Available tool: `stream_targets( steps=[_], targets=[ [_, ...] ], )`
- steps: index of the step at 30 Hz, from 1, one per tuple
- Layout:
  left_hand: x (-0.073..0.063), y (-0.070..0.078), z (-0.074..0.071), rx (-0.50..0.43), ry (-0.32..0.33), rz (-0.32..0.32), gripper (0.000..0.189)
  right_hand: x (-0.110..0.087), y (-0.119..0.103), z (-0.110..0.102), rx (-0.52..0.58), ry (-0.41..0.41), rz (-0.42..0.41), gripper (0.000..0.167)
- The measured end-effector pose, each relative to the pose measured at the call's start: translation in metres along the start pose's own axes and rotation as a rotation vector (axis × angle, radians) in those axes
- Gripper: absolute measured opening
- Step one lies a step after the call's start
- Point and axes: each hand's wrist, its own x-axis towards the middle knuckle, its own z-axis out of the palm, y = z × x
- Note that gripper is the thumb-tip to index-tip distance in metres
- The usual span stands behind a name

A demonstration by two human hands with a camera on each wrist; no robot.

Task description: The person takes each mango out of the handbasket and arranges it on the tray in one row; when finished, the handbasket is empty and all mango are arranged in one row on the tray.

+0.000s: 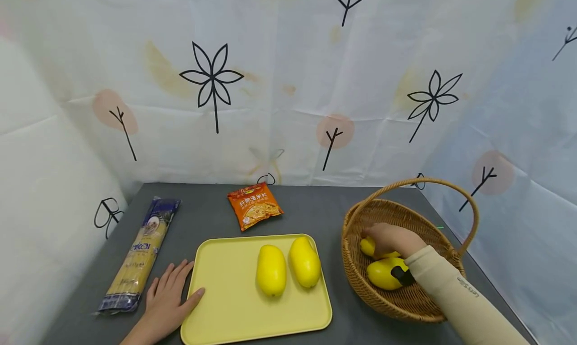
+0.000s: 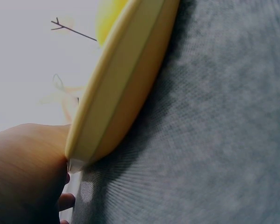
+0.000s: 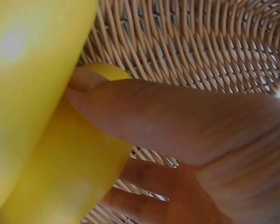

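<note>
the right hand (image 1: 391, 239) reaches into the wicker basket (image 1: 360, 297), fingers clamped round a yellow fruit (image 3: 74, 163), which lies between them and the thumb, beside a second fruit (image 1: 382, 274); gripping both sides likely secures its smooth, rounded shape. the left hand (image 1: 169, 291), fingers slightly apart on the tabletop (image 1: 315, 210), sets its thumb on the tray (image 1: 225, 285), perhaps to steady it.

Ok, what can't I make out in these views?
- Head: much of the held yellow fruit, covered by the right hand.
- Head: one end of the lower fruit, behind a black item.
- Right wrist: the hand's far fingertips, behind the held fruit.
- Left wrist: most of the tray fruit, cut by the top edge and hidden by the tray.
</note>
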Motion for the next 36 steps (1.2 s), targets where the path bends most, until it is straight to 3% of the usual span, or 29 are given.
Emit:
stream_targets(
  steps=[8,15,25,36],
  targets=[
    [0.001,0.000,0.000,0.007,-0.010,-0.005,0.078,-0.004,-0.001,-0.005,-0.086,0.067,-0.039,0.047],
    [0.001,0.000,0.000,-0.004,-0.016,-0.010,0.080,-0.016,-0.002,-0.020,-0.107,0.168,-0.114,0.052],
    [0.000,0.000,0.000,-0.012,-0.017,-0.016,0.082,-0.053,-0.021,-0.050,-0.092,0.325,-0.073,0.061],
    [0.000,-0.001,-0.001,-0.002,-0.020,-0.010,0.081,-0.089,-0.040,-0.057,0.063,0.375,-0.114,0.057]
  ],
)
